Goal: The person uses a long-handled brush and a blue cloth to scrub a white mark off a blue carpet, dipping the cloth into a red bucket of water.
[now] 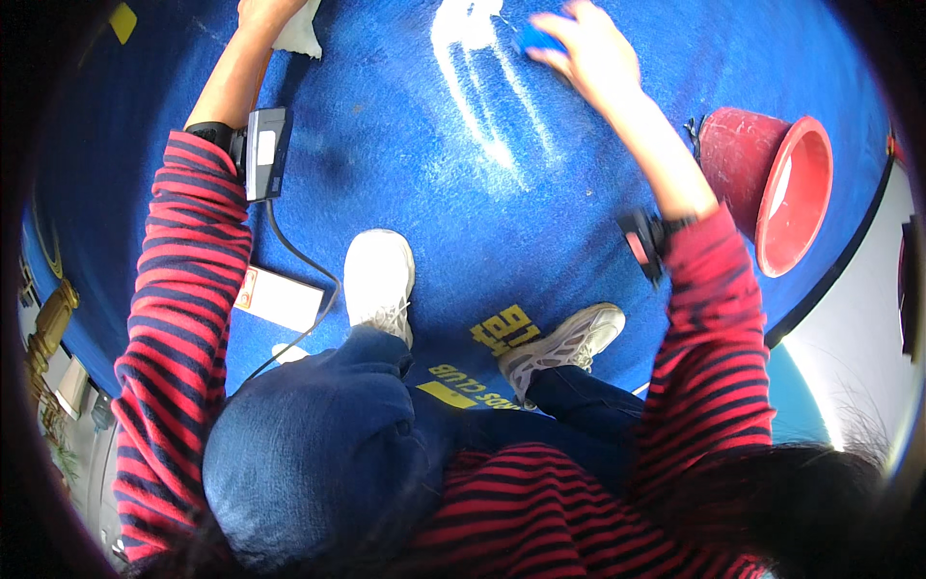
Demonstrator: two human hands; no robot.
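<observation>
At the top edge, my right hand (pixel 596 60) is slightly blurred, with its fingers around a small blue object (pixel 540 41); its exact kind does not show. To the left of that hand, white streaks (pixel 471 72) lie over the blue carpet (pixel 386 145). The picture's upper rim cuts off my left hand (pixel 267 10), and its fingers are hidden. Right beside it is a white, cloth-like piece (pixel 301 34) with an uneven lower edge. I cannot see whether the left hand grips it.
A red bucket (pixel 743 159) lies on its side at the right, its mouth turned rightward. Between my left arm and left shoe (pixel 378 280) sits a white box (pixel 280 297). From a grey device (pixel 267 154) at my left wrist, a dark cable (pixel 301 248) runs down past the box.
</observation>
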